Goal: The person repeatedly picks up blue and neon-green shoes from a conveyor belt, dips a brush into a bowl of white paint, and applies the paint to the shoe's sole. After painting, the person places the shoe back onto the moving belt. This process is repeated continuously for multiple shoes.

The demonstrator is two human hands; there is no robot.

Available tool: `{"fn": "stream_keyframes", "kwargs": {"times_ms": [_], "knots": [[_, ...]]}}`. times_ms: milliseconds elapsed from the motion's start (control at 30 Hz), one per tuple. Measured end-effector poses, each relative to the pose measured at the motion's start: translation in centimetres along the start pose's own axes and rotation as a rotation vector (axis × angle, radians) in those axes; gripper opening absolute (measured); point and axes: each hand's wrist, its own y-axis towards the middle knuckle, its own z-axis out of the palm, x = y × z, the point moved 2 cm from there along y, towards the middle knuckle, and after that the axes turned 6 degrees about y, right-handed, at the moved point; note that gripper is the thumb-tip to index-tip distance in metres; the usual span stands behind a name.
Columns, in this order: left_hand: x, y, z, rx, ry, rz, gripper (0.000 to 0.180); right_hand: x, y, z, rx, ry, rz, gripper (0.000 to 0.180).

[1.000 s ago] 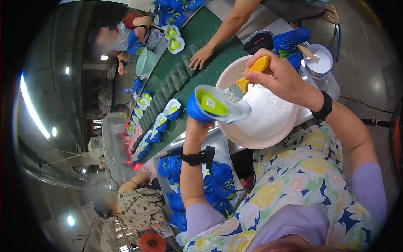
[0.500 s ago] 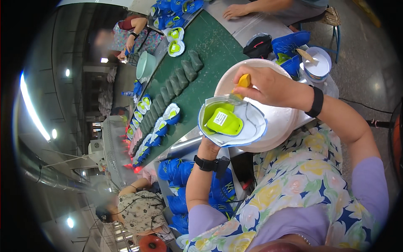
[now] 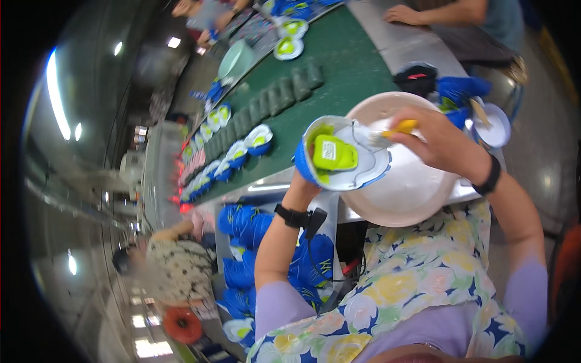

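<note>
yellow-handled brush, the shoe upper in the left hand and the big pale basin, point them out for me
yellow-handled brush [image 3: 400,127]: head view, on the handle.
shoe upper [image 3: 336,158]: head view, on its lime-green inner part.
pale basin [image 3: 396,213]: head view, on the inner wall.

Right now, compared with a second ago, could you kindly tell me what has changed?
The blue shoe upper, tilted before, now turns its opening toward the camera; the brush has shifted toward its right-hand end. A co-worker's hand has left the dark grey pieces for the metal tabletop. Nothing was let go: the left hand keeps the upper, the right hand the brush.
</note>
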Motion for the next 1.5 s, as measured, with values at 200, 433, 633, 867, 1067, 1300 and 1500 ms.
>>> {"fn": "stream_keyframes", "kwargs": {"times_ms": [200, 433, 633, 867, 1067, 1300, 1500], "knots": [[0.5, 7.5, -17.1, -0.245, 0.256, 0.137, 0.023, -1.3, -1.0, -0.3, -0.152, 0.123, 0.227, 0.012], [5.8, 17.2, -30.6, -0.581, 0.28, -0.001, 0.029, -3.8, -3.0, 0.9, -0.134, 0.294, 0.643, 0.014], [9.0, 17.0, -42.3, -0.866, 1.48, -0.14, 0.077, -4.2, -3.2, 1.2, -0.117, 0.235, 0.775, 0.017], [-2.7, 5.3, -35.1, -0.64, 0.991, 0.092, 0.04, -3.9, -3.4, 1.2, 0.015, 0.118, 0.671, 0.018], [-0.3, -11.1, -22.6, 0.168, 1.354, -0.33, 0.05, -2.9, -2.8, 2.8, 0.108, 0.215, 0.605, 0.017], [8.7, -16.9, -17.8, 0.157, 1.598, -0.442, 0.067, -1.5, -3.7, 4.1, 0.163, 0.28, 0.568, 0.015], [0.3, -15.5, -14.8, -0.359, -0.172, 0.007, 0.078, -1.4, -3.5, 5.8, 0.254, 0.058, 0.377, 0.022]]}}
